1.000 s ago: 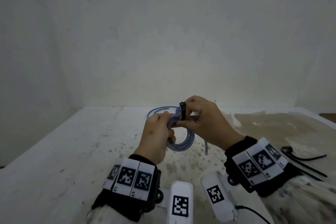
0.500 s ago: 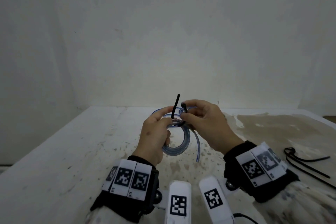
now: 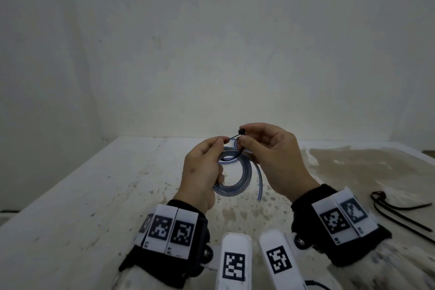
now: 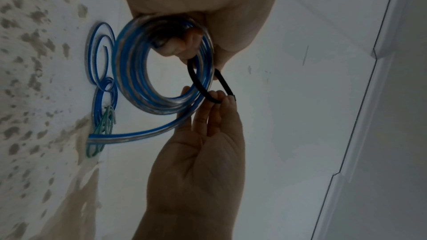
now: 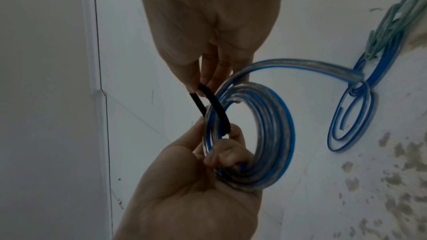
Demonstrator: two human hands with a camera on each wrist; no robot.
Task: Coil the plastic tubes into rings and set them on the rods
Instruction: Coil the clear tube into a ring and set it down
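A clear tube with a blue stripe is wound into a coil held above the white table. My left hand grips the coil with fingers through its hole, and its thumb and forefinger pinch the tail of a black cable tie. The tie loops around the coil's strands. My right hand pinches the tie at its head end, just above the coil. The tube's free end hangs down to the right. No rod is in view.
Several loose blue tube loops and a green tube lie on the table behind the coil, close to the back wall. Spare black cable ties lie at the right. Brown stains cover the table's right side.
The tie's tail stood upright half a second ago; now it lies bent over between both hands, its tip pinched by my left fingers. The coil stays in my left hand.
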